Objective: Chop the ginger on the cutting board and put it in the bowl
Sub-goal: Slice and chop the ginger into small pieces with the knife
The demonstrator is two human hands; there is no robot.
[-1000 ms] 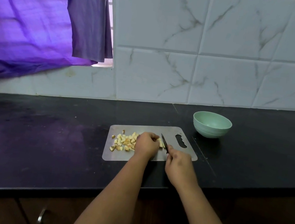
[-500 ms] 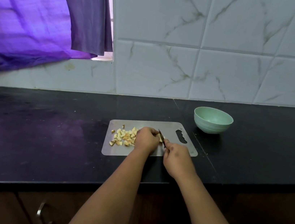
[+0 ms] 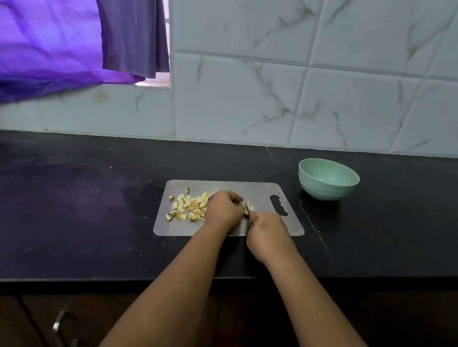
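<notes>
Both hands sit on the steel cutting board (image 3: 213, 231): left hand (image 3: 224, 209) curled over a ginger piece (image 3: 247, 206), right hand (image 3: 268, 231) fisted on a mostly hidden knife. Diced ginger (image 3: 188, 205) piles left; green bowl (image 3: 327, 180) waits on the counter (image 3: 69, 209).

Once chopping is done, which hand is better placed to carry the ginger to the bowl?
Probably the left hand: it rests against the ginger pile and holds no tool. The right hand is nearer the bowl, but it grips the knife.

Both hands (image 3: 224, 208) (image 3: 268, 231) curled, near-touching
</notes>
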